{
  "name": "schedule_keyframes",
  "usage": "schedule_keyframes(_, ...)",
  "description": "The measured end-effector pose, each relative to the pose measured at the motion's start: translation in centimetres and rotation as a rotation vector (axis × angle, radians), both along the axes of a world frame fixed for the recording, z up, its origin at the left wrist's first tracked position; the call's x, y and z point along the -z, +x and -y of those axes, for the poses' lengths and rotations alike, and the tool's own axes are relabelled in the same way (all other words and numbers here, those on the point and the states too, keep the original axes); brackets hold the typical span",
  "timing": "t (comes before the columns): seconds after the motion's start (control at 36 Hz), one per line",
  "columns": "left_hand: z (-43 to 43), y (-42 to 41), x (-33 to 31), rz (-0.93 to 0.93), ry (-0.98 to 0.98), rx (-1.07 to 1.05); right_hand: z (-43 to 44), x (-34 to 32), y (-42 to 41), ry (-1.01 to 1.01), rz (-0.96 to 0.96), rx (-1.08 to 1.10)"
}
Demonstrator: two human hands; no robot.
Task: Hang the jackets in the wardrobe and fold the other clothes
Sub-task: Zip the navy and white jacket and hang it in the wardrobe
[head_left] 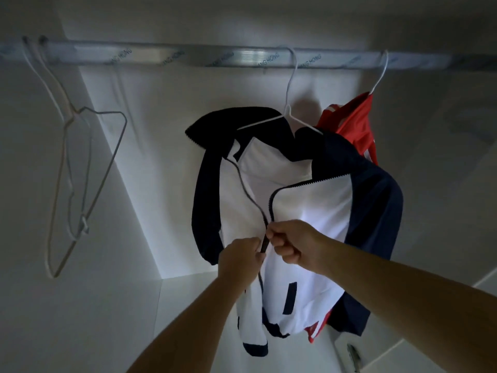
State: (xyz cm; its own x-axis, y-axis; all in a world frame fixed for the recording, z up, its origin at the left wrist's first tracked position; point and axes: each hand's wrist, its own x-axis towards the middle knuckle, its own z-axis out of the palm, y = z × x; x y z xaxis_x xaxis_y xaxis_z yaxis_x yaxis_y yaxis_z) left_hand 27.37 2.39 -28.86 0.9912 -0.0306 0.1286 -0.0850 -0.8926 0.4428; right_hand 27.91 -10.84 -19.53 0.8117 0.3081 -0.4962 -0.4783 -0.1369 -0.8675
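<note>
A white and navy jacket (312,208) hangs on a white wire hanger (289,114) from the wardrobe rail (188,56). Its front is open above the middle, zipped below. My left hand (239,258) pinches the left zipper edge at mid-height. My right hand (293,244) pinches the dark zipper pull (265,242) right beside it. Behind the jacket, to the right, a red jacket (352,125) hangs on a second white hanger (380,74).
Several bare wire hangers (80,170) hang at the rail's left end, close to the wardrobe's left wall. The white back wall and floor of the wardrobe show behind and under the jackets. A metal fitting (353,356) sits at bottom right.
</note>
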Motion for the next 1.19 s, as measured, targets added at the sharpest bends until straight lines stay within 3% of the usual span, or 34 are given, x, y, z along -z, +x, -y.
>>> schedule_keyframes(0.14,-1.4,-0.4,1.8,-0.067,0.123,-0.020,-0.1,-3.2,1.0,0.202,0.113,0.140)
schedule_keyframes(0.22,-1.7,-0.2,1.5,-0.102,0.123,-0.028,-0.1,-4.6,1.2,0.188,0.182,0.131)
schedule_keyframes(0.42,1.3,2.4,-4.0,0.071,-0.130,-0.005,-0.6,-5.9,1.1,0.142,0.180,0.139)
schedule_keyframes(0.64,0.0,1.8,-2.7,-0.067,0.032,-0.051,0.0,-8.5,1.8,0.238,0.268,0.194)
schedule_keyframes(0.83,1.2,2.8,-6.4,0.091,-0.206,-0.030,-0.6,-9.3,1.4,0.195,0.278,0.168)
schedule_keyframes(0.97,0.8,3.0,-7.5,0.189,-0.154,-0.006,-0.9,-9.9,1.3,0.182,0.298,0.156)
schedule_keyframes(1.11,1.3,3.3,-9.0,0.254,-0.297,-0.013,-1.8,-11.2,1.4,0.158,0.319,0.150)
schedule_keyframes(1.19,1.6,4.1,-10.1,0.290,-0.240,-0.040,-2.2,-11.4,1.4,0.144,0.314,0.146)
